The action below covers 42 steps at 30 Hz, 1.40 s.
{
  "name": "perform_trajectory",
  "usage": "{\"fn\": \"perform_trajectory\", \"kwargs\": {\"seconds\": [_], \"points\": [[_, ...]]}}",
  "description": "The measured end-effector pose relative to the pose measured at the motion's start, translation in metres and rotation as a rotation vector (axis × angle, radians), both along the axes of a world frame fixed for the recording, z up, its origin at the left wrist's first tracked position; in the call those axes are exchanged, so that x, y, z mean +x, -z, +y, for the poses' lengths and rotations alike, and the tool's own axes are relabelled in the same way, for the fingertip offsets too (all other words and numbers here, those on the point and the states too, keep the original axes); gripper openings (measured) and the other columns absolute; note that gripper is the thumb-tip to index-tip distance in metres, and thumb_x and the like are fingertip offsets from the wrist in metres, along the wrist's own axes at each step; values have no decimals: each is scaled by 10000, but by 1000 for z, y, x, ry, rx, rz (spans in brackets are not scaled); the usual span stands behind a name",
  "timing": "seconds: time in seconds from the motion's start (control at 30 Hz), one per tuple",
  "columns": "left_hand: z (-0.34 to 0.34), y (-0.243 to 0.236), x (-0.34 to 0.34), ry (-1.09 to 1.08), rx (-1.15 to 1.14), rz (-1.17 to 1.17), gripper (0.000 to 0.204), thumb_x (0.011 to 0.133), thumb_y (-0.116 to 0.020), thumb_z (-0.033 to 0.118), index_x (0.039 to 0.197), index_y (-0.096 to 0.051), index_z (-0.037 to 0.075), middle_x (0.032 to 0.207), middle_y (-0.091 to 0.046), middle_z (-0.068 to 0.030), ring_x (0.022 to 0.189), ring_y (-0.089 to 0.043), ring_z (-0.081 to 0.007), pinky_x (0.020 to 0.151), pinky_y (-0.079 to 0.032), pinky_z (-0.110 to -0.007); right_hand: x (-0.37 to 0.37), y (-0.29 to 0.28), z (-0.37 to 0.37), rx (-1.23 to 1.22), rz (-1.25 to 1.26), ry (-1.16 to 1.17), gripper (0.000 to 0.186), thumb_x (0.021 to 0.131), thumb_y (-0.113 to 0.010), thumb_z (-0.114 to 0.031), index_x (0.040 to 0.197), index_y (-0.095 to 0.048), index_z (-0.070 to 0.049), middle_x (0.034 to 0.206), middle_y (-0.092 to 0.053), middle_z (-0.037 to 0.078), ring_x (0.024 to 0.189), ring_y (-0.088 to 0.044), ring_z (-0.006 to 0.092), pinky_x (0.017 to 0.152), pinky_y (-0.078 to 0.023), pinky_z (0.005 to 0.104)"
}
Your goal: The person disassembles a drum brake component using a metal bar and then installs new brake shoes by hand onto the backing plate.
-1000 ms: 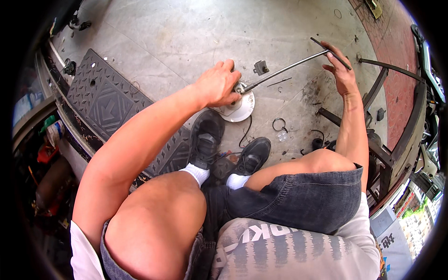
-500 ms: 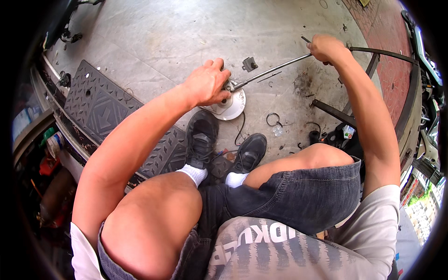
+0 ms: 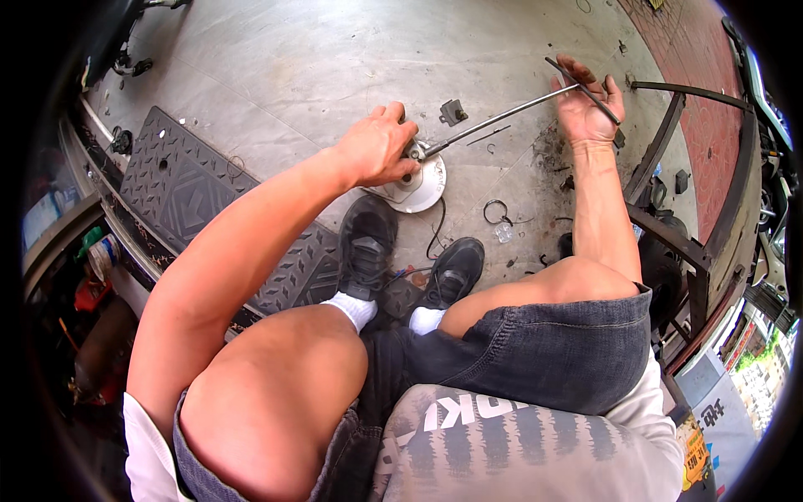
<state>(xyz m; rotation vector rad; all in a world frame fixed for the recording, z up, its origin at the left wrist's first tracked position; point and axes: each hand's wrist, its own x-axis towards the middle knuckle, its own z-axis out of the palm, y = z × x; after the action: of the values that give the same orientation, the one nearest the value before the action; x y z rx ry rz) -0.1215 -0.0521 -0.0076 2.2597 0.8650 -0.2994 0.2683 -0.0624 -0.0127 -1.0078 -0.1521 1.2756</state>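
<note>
My left hand (image 3: 376, 146) is curled over a round, pale metal plate (image 3: 422, 194) with a raised hub, beside my left shoe. A long steel rod (image 3: 493, 125) runs from that hub up to the right, ending in a dark crossbar (image 3: 604, 110). My right hand (image 3: 588, 109) is palm up at this crossbar, its fingers bent but apart, the bar lying against them. My left fingers partly hide the hub.
A black patterned plate (image 3: 184, 176) lies left. Near my shoes (image 3: 368, 247) are a key ring (image 3: 495, 209), a small dark piece (image 3: 452, 113) and cables. A dark metal frame (image 3: 703, 251) stands right, beside red paving (image 3: 686, 75). Cluttered shelving (image 3: 84, 293) is at lower left.
Half a second ago my right hand was back upward over the crossbar; now it has turned palm up and loosened. The crossbar has tilted round. My left hand stays on the round plate.
</note>
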Motion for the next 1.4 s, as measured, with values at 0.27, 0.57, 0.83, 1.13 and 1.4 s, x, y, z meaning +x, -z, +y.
{"fn": "perform_trajectory", "kwargs": {"seconds": [0.27,0.57,0.83,1.13,1.4], "points": [[3,-4,3,30,22,24,549,877,-794,383,1268,-651,25,1257,-561,-234,1169,-588,-435,1005,-511,-504,-8,-24,59,-738,-1169,-335,672,1058,-383,-591,766,-645,-46,712,-685,131,679,-650,349,704,-508,496],[2,-8,3,-5,0,20,549,875,-793,400,1263,-662,35,1251,-562,-235,1170,-592,-427,979,-527,-508,-37,-19,12,-489,-2007,-608,670,1003,-592,-577,1231,-494,46,1214,-659,354,1091,-676,485,952,-527,525],[4,-11,12,19,1,76,531,863,-796,397,1230,-681,30,1249,-567,-237,1171,-593,-429,984,-536,-506,-35,-46,81,-893,-2016,-1861,492,944,-506,-343,1251,-751,-46,1330,-707,185,1218,-668,410,1006,-542,494],[-3,-6,8,-23,-20,50,486,872,-783,380,1175,-678,16,1258,-562,-238,1192,-578,-423,999,-534,-507,16,-94,81,-520,-1127,-1261,503,1028,-479,-171,1508,-549,-41,1119,-764,157,588,-720,222,485,-536,358],[1,-8,10,-7,-24,33,513,867,-789,386,1203,-673,17,1241,-559,-235,1174,-579,-423,991,-528,-512,31,-6,13,-179,-198,-293,601,1069,-549,-513,1311,-688,20,1345,-702,145,1366,-570,236,1052,-506,405]]}}
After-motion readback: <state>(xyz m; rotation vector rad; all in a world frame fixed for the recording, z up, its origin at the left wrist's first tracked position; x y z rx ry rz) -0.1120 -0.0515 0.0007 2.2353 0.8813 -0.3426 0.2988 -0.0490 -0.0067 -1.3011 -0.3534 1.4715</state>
